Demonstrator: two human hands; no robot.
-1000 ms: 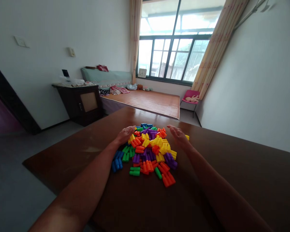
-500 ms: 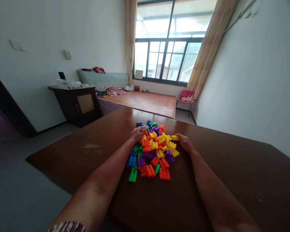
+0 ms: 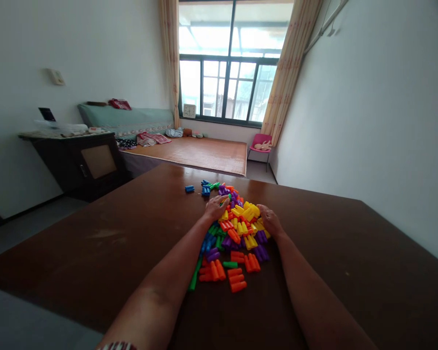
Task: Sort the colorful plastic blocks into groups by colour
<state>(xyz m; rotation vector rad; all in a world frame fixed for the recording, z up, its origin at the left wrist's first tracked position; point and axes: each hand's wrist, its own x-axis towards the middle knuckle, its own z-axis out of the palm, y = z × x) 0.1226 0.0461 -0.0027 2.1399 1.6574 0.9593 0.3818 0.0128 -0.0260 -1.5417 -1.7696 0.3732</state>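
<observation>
A heap of plastic toy building pieces (image 3: pixel 242 227) shaped like joined tubes lies on the brown table, in yellow, orange, purple, green and blue. My left hand (image 3: pixel 216 209) rests on the heap's left side with its fingers stretched out, beside a green piece (image 3: pixel 229 196) and purple ones. Against the heap's right side is my right hand (image 3: pixel 270 219), fingers extended and touching the yellow pieces (image 3: pixel 251 211). Its fingertips are partly hidden. Nearer to me are several orange pieces (image 3: pixel 236 280) and a single green piece (image 3: pixel 230 265).
The brown table (image 3: pixel 324 253) spreads out on both sides of the heap. A few blue pieces (image 3: pixel 189 188) lie at its far left. Beyond the table stand a bed (image 3: pixel 204 150), a dark cabinet (image 3: pixel 98 160) and a pink chair (image 3: pixel 260 142).
The view has turned to the right. My hands have come closer together, pressing the heap narrower. Yellow pieces at the right have moved inward, and front orange pieces have shifted.
</observation>
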